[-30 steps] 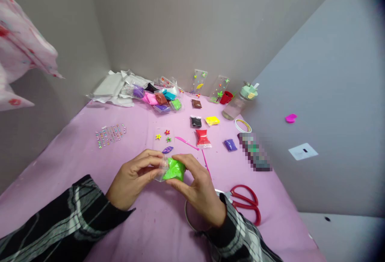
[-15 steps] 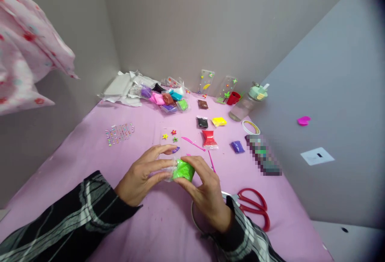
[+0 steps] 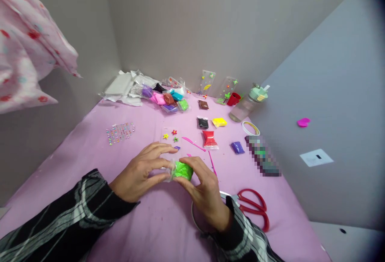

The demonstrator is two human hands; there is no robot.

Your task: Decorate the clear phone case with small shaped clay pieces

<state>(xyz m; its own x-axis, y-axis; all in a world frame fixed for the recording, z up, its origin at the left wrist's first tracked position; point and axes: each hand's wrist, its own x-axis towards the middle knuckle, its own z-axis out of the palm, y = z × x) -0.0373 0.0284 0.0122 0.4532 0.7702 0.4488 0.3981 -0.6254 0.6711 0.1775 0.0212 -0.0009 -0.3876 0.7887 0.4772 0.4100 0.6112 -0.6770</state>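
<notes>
Between my two hands is a green clay packet (image 3: 183,170) in clear plastic wrap. My left hand (image 3: 143,171) pinches the loose wrapper end on its left side. Thumb and fingers of my right hand (image 3: 203,181) close on the green lump from the right. Just beyond my left fingers lies a clear case (image 3: 164,130) with small yellow, red and green clay flowers on it and a purple piece near my fingertips. A pink plastic modelling knife (image 3: 192,143) and a thin pink stick (image 3: 212,162) lie past my right hand.
Red-handled scissors (image 3: 252,202) lie right of my right wrist. Red (image 3: 209,139), black (image 3: 203,123), yellow (image 3: 219,122) and purple (image 3: 237,147) packets are spread beyond. A bottle (image 3: 245,107) and tape roll (image 3: 251,128) stand at right; a gem sticker sheet (image 3: 120,133) lies left.
My left hand has shifted slightly left and the green packet has moved a little left with it. Both hands keep hold of the packet.
</notes>
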